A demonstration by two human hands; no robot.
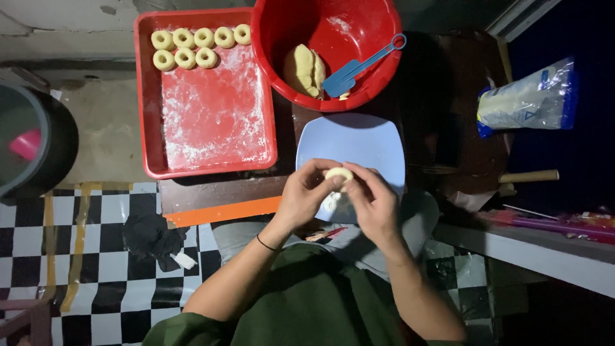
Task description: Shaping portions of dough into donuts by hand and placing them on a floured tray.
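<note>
Small pale dough piece (339, 173) pinched between left hand (306, 195) and right hand (375, 204), fingertips closed around it for shaping, above pale blue square plate (378, 144). At ten o'clock, floured red rectangular tray (214, 109) lining up eight dough rings (195, 46); at twelve, red round plastic bowl (330, 45) keeping remaining dough and blue spatula (362, 66).

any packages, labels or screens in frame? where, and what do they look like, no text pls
Plastic bag: right side on the dark table, lying down, clear with blue ends, filled with white powder.
Flat wrappers: right edge on the grey ledge, thin, pink and red; too dim to tell more.
No screens or signs.
</note>
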